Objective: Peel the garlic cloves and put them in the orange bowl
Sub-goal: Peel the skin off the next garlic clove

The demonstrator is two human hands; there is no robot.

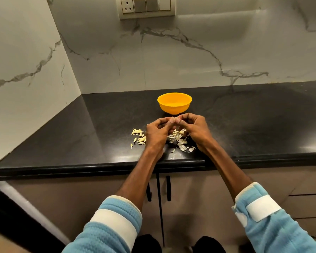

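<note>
one garlic clove [175, 120] pinched by left hand [158, 133], right hand [193, 128], mostly hidden

Glossy black stone counter [244, 125] (papery peelings [179, 141]).

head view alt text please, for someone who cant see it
The left hand and right hand pinch a barely visible clove between them over a black counter, in front of an orange bowl. More cloves lie left of the hands, skins beneath.
</note>
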